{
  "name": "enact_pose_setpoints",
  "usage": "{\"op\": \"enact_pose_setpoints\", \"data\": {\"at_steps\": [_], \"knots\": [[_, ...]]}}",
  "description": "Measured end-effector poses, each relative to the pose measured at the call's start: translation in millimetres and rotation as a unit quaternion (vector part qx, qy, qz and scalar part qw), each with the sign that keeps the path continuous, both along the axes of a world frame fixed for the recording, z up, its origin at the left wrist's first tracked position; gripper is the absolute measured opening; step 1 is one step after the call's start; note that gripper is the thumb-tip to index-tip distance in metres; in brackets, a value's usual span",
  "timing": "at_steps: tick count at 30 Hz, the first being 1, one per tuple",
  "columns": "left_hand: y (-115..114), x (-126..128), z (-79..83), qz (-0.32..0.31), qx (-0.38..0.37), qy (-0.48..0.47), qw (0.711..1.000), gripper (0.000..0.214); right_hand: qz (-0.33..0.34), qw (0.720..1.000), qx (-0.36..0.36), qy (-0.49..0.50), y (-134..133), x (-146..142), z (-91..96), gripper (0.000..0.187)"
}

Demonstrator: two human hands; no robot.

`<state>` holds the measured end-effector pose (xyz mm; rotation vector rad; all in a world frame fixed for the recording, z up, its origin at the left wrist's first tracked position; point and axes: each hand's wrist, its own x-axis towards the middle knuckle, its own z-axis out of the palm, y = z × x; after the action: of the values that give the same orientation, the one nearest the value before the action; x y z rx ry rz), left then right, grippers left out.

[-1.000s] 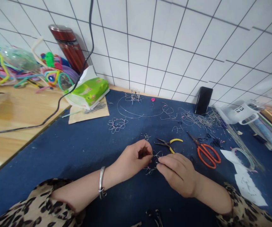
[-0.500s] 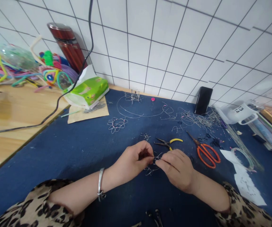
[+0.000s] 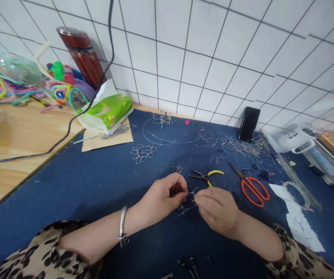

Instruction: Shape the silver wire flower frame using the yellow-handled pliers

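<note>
Head view: a wire piece (image 3: pixel 192 192) is pinched by the fingers of the left hand (image 3: pixel 164 198) and right hand (image 3: pixel 219 211), near yellow-handled pliers (image 3: pixel 203 176) on the surface (image 3: pixel 143 250).

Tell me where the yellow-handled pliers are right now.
In the head view, the yellow-handled pliers lie right of centre on the blue surface, just beyond the right hand and left of the orange-handled scissors.
</note>
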<state>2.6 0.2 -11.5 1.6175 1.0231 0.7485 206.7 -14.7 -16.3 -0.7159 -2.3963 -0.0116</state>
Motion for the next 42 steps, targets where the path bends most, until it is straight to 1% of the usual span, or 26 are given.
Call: {"op": "enact_pose_setpoints", "data": {"at_steps": [2, 5, 8, 11, 15, 25, 29, 34, 39, 42], "knots": [[-0.2, 0.0, 0.1, -0.002, 0.003, -0.003, 1.000, 0.006, -0.015, 1.000, 0.017, -0.015, 0.7, 0.7, -0.7, 0.022], [-1.1, -0.2, -0.1, -0.011, 0.007, -0.010, 1.000, 0.008, -0.030, 0.994, 0.082, -0.067, 0.8, 1.6, 1.3, 0.023], [-1.9, -0.9, -1.2, -0.015, 0.028, -0.010, 0.999, 0.012, -0.025, 0.985, 0.141, -0.097, 0.4, 0.7, 7.5, 0.024], [-1.4, -1.4, -3.3, -0.012, 0.045, -0.004, 0.999, 0.013, -0.019, 0.979, 0.175, -0.101, 0.5, -2.0, 13.8, 0.022], [-0.6, -1.0, -4.6, -0.008, 0.048, 0.002, 0.999, 0.013, -0.015, 0.976, 0.190, -0.104, 1.8, -3.7, 15.5, 0.020], [-0.8, -0.9, 1.1, -0.014, 0.073, 0.009, 0.997, 0.005, -0.018, 0.976, 0.183, -0.113, 4.0, -3.0, 11.4, 0.020], [-0.5, -1.4, 2.7, -0.022, 0.085, 0.009, 0.996, 0.009, -0.025, 0.984, 0.154, -0.084, 4.9, -4.1, 6.1, 0.022], [-1.0, -1.7, 3.1, -0.022, 0.089, 0.013, 0.996, 0.012, -0.072, 0.995, 0.060, -0.023, 6.5, -5.1, 0.4, 0.023], [0.4, -2.2, 3.2, -0.020, 0.087, 0.029, 0.996, 0.011, -0.097, 0.993, -0.056, 0.044, 7.6, -7.1, 3.1, 0.009], [0.3, -2.6, 3.7, -0.021, 0.080, 0.032, 0.996, 0.010, -0.094, 0.991, -0.076, 0.056, 7.3, -8.0, 3.6, 0.010]]}}
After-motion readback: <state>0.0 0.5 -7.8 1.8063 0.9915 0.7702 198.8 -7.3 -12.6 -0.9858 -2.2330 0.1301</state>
